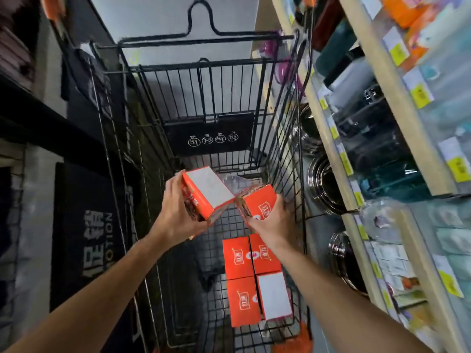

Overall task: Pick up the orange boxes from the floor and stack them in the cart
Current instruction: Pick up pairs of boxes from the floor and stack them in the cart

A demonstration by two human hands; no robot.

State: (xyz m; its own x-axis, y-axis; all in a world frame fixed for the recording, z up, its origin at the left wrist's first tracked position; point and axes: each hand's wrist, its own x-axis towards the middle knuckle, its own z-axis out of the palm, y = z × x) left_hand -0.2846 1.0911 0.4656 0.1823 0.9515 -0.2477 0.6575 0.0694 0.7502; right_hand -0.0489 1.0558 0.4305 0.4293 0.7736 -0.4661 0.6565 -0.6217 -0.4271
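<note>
The left hand (175, 212) grips an orange box (207, 192) tilted above the black wire cart (288, 138), its white face turned up beyond the fingertips. Just beside it, the right hand (274, 221) holds a second orange box (258, 202), fingers wrapped over its near edge; the two boxes' corners nearly touch. Below the right wrist, four boxes (254, 278) lie packed together on the cart's floor. Store shelves (397, 123) stand beyond the right hand.

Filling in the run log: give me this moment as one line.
left hand: holds orange box | right hand: holds second box | both above cart | four boxes on cart floor
</note>
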